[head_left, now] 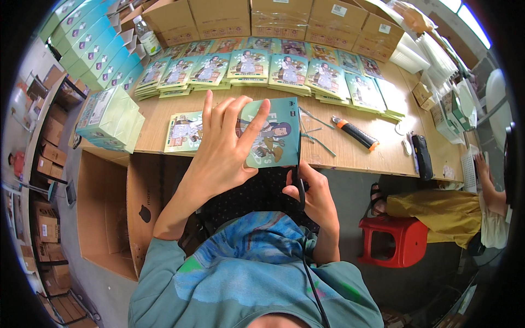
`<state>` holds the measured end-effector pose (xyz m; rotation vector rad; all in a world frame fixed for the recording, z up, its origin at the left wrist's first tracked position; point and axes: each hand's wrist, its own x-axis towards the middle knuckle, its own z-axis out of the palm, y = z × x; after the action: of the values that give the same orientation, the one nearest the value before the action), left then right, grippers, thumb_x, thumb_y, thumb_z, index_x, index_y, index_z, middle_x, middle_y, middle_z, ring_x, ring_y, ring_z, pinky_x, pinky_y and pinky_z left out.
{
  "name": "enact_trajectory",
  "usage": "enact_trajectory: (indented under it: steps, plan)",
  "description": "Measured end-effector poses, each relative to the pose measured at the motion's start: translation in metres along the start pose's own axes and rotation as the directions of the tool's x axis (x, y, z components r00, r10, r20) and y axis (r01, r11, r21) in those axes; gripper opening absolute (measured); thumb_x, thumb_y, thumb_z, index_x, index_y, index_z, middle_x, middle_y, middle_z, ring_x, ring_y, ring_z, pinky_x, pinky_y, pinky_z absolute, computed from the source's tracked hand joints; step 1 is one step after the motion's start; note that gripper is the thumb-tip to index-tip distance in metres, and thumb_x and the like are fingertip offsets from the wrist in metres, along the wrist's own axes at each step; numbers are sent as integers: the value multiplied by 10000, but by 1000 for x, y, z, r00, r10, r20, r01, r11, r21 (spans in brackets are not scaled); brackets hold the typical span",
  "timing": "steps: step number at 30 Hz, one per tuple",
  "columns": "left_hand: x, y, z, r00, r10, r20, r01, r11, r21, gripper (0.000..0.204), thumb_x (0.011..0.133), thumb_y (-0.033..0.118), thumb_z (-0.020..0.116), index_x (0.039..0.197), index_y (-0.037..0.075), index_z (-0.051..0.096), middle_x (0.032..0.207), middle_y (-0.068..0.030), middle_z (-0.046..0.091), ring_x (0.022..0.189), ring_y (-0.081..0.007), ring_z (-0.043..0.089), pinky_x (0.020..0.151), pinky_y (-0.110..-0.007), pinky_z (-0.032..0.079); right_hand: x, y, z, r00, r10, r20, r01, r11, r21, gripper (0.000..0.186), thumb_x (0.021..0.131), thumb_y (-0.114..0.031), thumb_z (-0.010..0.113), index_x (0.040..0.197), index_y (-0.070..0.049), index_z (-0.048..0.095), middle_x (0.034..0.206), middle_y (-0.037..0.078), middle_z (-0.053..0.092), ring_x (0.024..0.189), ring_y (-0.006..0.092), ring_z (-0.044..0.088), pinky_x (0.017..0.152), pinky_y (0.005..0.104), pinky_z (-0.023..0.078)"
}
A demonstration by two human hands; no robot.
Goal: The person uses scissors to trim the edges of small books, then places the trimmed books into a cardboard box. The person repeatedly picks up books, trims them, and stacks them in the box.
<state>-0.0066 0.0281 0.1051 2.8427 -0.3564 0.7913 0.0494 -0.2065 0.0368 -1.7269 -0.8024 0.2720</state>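
Observation:
My left hand lies spread over the front of a teal box with a cartoon figure, fingers pointing up and apart, pressing on it. My right hand grips the same box from below at its lower right corner. The box is held upright just in front of the wooden table's near edge. A flat printed card of the same kind lies on the table just left of my left hand.
Rows of stacked flat printed cards cover the far table. Assembled teal boxes sit at left. An orange-black utility knife and green strips lie right. Cardboard cartons stand behind. An open carton is on the floor. Another person sits by a red stool.

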Motion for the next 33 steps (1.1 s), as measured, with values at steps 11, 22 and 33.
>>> enact_trajectory:
  steps: [11,22,33]
  plan:
    - [1,0,0,1000,-23,-15,23,1000,11,1198,551,201,932,1611,80,389,1430,-204,409,1363,-419,402,1227,-716,215,-5,-2,14,967,188,-171,-186,982,29,441,846,-166,878,1193,6,665,667,16,540,627,72,471,585,255,429]
    - [-2,9,8,997,9,79,-6,999,-32,1194,544,191,936,1613,134,407,1430,-184,412,1370,-401,415,1239,-688,226,-2,23,1,994,83,-72,-70,984,166,587,860,-276,882,1306,-5,615,795,3,617,688,65,502,610,236,424]
    - [-2,10,6,995,27,94,-27,1000,6,1223,542,221,963,1611,80,386,1429,-208,415,1351,-410,423,1229,-692,238,-1,13,7,973,210,-92,-184,955,234,542,896,-225,857,1318,12,614,867,53,686,795,90,624,713,273,527]
